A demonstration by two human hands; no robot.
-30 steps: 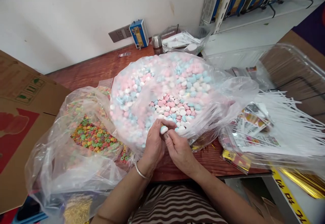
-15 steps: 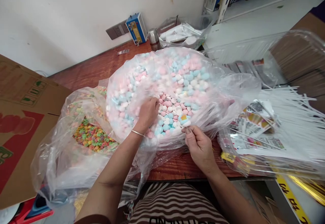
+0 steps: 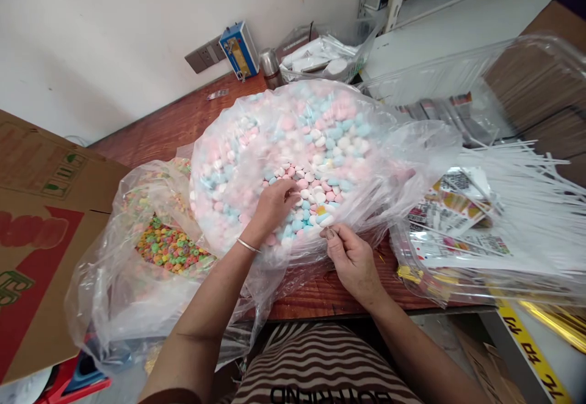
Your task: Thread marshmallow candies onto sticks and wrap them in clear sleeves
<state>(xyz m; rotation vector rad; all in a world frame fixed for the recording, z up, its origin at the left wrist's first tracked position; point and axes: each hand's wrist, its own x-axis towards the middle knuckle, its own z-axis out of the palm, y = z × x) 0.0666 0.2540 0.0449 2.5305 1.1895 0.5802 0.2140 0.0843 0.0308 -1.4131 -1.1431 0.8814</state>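
A large clear plastic bag [image 3: 398, 172] full of pink, white and blue button-shaped candies [image 3: 315, 195] lies on the table, its mouth open towards me. Above the candies in the opening, my left hand [image 3: 276, 202] has its fingers curled together; whatever they pinch is hidden. At the near rim of the bag, my right hand [image 3: 352, 260] is closed, thumb against forefinger. Just beyond those fingertips sits a small piece with a yellow middle [image 3: 321, 210] and blue and white around it. Whether my right fingers grip that piece or the bag's edge cannot be made out.
Left stands a second bag [image 3: 105, 270] of coloured ring-shaped pieces [image 3: 169, 245], beside a cardboard box [image 3: 50, 209]. At right, a clear plastic tray [image 3: 439, 291] holds white sticks [image 3: 540, 209] and printed packets. A metal flask [image 3: 270, 65] and blue box [image 3: 238, 51] stand behind.
My left hand has moved slightly right and drawn back from the candies at its fingertips. My right hand stays closed near the rim, shifted a little left. The whole view has shifted slightly.
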